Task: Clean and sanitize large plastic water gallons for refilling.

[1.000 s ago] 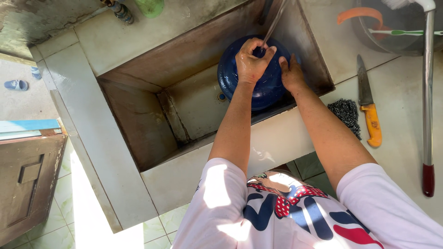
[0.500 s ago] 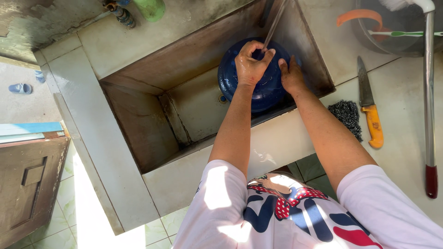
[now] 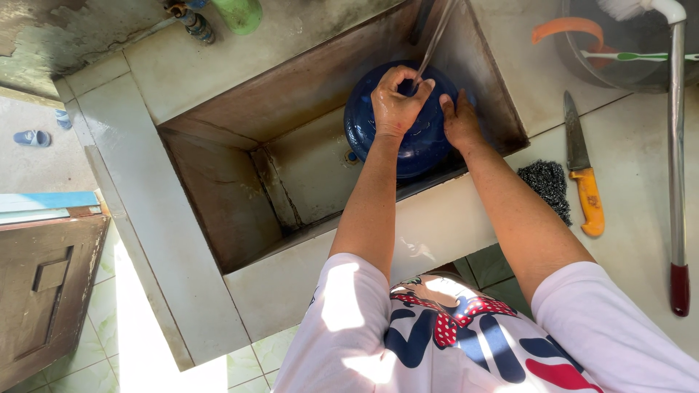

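Note:
A large dark blue water jug point(image 3: 408, 145) stands in the far right corner of a concrete sink point(image 3: 218, 189). A thin stream of water point(image 3: 435, 40) falls from above onto its top. My left hand point(image 3: 395, 102) is curled around the jug's neck, right where the water lands. My right hand point(image 3: 459, 120) presses flat against the jug's right side, next to the sink wall. Both hands are wet. The jug's mouth is hidden by my left fingers.
On the counter to the right lie a dark scouring pad point(image 3: 547, 188), a knife with an orange handle point(image 3: 585, 178) and a long metal handle with a red tip point(image 3: 677, 167). A bowl point(image 3: 626, 51) holds a toothbrush. A green bottle point(image 3: 239, 13) stands behind the sink.
Almost nothing has changed. Both hands stay on the jug under the running water, and the view has shifted only slightly.

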